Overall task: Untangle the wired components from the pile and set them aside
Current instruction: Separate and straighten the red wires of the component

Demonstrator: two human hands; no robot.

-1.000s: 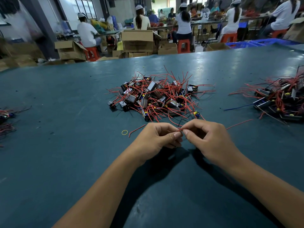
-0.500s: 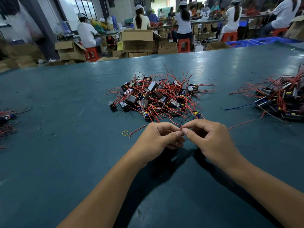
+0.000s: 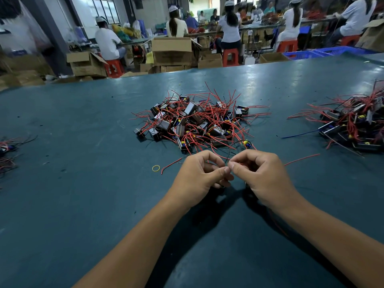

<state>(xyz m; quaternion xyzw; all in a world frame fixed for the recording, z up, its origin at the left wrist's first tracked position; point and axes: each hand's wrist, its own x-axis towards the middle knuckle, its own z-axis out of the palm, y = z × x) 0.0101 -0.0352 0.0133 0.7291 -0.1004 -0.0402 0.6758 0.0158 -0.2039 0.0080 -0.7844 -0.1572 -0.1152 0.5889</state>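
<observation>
Head view first: nearest me, both forearms run up from the bottom edge and meet over the teal surface (image 3: 62,183). My left hand (image 3: 199,175) has its fingers curled, thumb and forefinger pinched on a thin wire; my right hand (image 3: 261,175) mirrors it, fingertips pinched on the same strand just beside the left thumb. I judge the two pinches sit this close so a snag can be worked loose a little at a time without dragging the heap. A black wire (image 3: 228,156) rises from between the fingertips toward the pile, and I cannot tell which component it belongs to, nor whether anything lies under my palms.

Just past the knuckles, a loose red wire (image 3: 172,164) and a small yellow rubber band (image 3: 156,168) lie on the surface, left of my hands. Another red strand (image 3: 301,159) trails out to the right.

Beyond that sits the main pile (image 3: 197,123) of small black components and red leads, still thoroughly knotted, so I judge most of the work remains. Well apart on the right is a second heap (image 3: 353,125), likely the set-aside group; a smaller cluster (image 3: 6,150) shows at the left edge.

Farthest off, cardboard boxes (image 3: 172,50) and seated workers fill the room.
</observation>
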